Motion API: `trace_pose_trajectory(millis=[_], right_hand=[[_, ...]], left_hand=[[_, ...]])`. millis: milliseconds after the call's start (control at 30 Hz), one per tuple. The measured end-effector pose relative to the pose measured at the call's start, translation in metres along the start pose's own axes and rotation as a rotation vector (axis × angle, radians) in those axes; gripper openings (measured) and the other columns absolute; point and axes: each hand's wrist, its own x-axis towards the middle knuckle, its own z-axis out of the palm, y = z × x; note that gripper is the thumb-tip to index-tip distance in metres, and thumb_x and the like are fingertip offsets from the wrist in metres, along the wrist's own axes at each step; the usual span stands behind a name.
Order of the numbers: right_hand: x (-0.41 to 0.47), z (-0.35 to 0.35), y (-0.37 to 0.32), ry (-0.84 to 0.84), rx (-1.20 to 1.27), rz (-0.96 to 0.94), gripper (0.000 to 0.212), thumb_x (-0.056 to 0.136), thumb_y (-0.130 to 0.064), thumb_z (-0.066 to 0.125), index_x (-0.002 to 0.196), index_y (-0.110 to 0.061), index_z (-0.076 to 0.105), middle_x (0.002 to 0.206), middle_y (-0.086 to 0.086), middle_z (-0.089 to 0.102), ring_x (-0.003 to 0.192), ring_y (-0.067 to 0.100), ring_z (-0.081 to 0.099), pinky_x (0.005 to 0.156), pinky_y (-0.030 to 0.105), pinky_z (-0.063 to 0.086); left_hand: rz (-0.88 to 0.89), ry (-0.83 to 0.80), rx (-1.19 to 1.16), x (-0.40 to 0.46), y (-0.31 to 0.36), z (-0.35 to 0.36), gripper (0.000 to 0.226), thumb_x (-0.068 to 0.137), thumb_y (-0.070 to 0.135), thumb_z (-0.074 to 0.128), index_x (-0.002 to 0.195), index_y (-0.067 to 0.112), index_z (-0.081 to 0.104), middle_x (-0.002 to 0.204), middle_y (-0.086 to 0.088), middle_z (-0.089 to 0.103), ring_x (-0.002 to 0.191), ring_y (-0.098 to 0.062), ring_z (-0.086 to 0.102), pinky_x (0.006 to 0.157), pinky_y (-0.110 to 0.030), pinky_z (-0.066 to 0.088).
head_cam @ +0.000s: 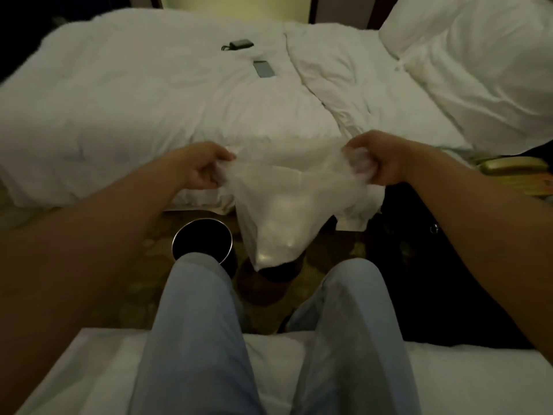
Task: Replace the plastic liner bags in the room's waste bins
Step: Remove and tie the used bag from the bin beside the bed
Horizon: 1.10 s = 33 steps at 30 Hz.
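Hands, left point(201, 169) and right point(380, 163), grip clamped on crinkly translucent bag point(278, 211), round bin point(202, 241) below

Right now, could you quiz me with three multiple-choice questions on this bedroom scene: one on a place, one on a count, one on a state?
1. Where does the waste bin stand?
A. On the bed
B. On the carpet by the person's left knee
C. On a shelf

2. How many small dark items lie on the duvet?
A. Two
B. Five
C. None

3. How is the plastic bag held?
A. Crumpled in one fist
B. Lying flat on the floor
C. Stretched between both hands

Answers:
1 B, its round rim shows on the floor beside that knee.
2 A, a phone and a charger.
3 C, left hand and right hand each grip an edge.
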Motion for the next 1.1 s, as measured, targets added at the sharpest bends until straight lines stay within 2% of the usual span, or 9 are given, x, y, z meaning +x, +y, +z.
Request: trace_pose_trajectory(millis=[67, 167, 367, 500, 667, 767, 867, 933, 1100], right_hand=[[-0.021, -0.004, -0.002, -0.08, 0.092, -0.011, 0.032, 0.089, -0.017, 0.058, 0.059, -0.017, 0.045, 0.048, -0.005, 0.039, 0.037, 0.009, 0.033, 0.035, 0.019, 0.035], [-0.038, -0.006, 0.0, -0.06, 0.111, -0.054, 0.026, 0.091, -0.009, 0.056, 0.066, -0.011, 0.053, 0.047, 0.0, 0.047, 0.035, 0.011, 0.044, 0.037, 0.019, 0.043], [-0.06, -0.006, 0.002, 0.272, -0.379, -0.09, 0.016, 0.096, -0.011, 0.061, 0.082, -0.007, 0.055, 0.058, 0.005, 0.054, 0.044, 0.012, 0.048, 0.037, 0.017, 0.041], [-0.069, -0.012, 0.006, 0.375, -0.552, -0.109, 0.035, 0.099, -0.013, 0.06, 0.066, -0.005, 0.049, 0.064, 0.007, 0.047, 0.051, 0.014, 0.04, 0.028, 0.01, 0.029], [-0.062, -0.019, 0.008, 0.425, -0.565, -0.011, 0.03, 0.093, -0.015, 0.063, 0.07, -0.012, 0.044, 0.06, 0.005, 0.036, 0.047, 0.013, 0.028, 0.033, 0.011, 0.022], [-0.058, -0.022, 0.01, 0.356, -0.378, 0.013, 0.032, 0.095, -0.014, 0.06, 0.068, -0.015, 0.044, 0.059, 0.0, 0.04, 0.045, 0.009, 0.032, 0.034, 0.009, 0.024], [-0.059, -0.025, 0.012, 0.295, -0.198, 0.004, 0.032, 0.095, -0.011, 0.062, 0.068, -0.015, 0.045, 0.044, -0.003, 0.044, 0.032, 0.006, 0.039, 0.035, 0.01, 0.037], [-0.059, -0.026, 0.015, 0.31, -0.153, -0.023, 0.028, 0.093, -0.007, 0.063, 0.072, -0.014, 0.046, 0.047, 0.0, 0.043, 0.043, 0.01, 0.043, 0.037, 0.015, 0.047], [-0.062, -0.028, 0.015, 0.55, -0.405, -0.109, 0.014, 0.09, -0.003, 0.056, 0.077, -0.003, 0.052, 0.067, 0.013, 0.048, 0.052, 0.022, 0.043, 0.032, 0.017, 0.04]], left_hand=[[0.037, -0.011, -0.044, -0.03, 0.008, -0.001, 0.017, 0.098, 0.008, 0.05, 0.086, 0.017, 0.058, 0.041, 0.006, 0.048, 0.031, -0.005, 0.043, 0.042, -0.016, 0.046], [0.066, -0.017, -0.063, -0.058, 0.012, -0.005, 0.015, 0.098, 0.008, 0.052, 0.086, 0.015, 0.057, 0.044, 0.004, 0.048, 0.031, -0.004, 0.044, 0.035, -0.015, 0.042], [0.132, 0.215, 0.371, -0.068, 0.01, -0.03, 0.009, 0.096, 0.013, 0.06, 0.103, 0.018, 0.06, 0.076, -0.004, 0.051, 0.05, -0.012, 0.048, 0.041, -0.017, 0.049], [0.19, 0.343, 0.619, -0.073, 0.008, -0.043, 0.025, 0.094, 0.01, 0.065, 0.073, 0.012, 0.051, 0.065, -0.009, 0.042, 0.05, -0.018, 0.038, 0.042, -0.019, 0.036], [0.034, 0.348, 0.627, -0.082, 0.006, -0.045, 0.026, 0.099, 0.016, 0.056, 0.073, 0.016, 0.051, 0.039, 0.0, 0.047, 0.024, -0.007, 0.037, 0.033, -0.009, 0.026], [-0.06, 0.157, 0.419, -0.086, 0.009, -0.047, 0.028, 0.099, 0.018, 0.056, 0.072, 0.017, 0.05, 0.037, 0.005, 0.041, 0.027, -0.006, 0.033, 0.032, -0.015, 0.025], [-0.059, 0.015, -0.058, -0.084, 0.008, -0.051, 0.029, 0.095, 0.014, 0.059, 0.071, 0.019, 0.045, 0.042, 0.006, 0.038, 0.037, -0.008, 0.044, 0.059, -0.023, 0.049], [-0.017, 0.024, -0.249, -0.08, 0.005, -0.052, 0.024, 0.097, 0.01, 0.056, 0.075, 0.016, 0.049, 0.044, 0.005, 0.038, 0.039, -0.008, 0.049, 0.071, -0.031, 0.061], [0.076, 0.171, -0.362, -0.078, 0.009, -0.044, 0.023, 0.1, 0.007, 0.055, 0.078, 0.011, 0.056, 0.053, 0.003, 0.042, 0.034, -0.002, 0.038, 0.039, -0.01, 0.045]])
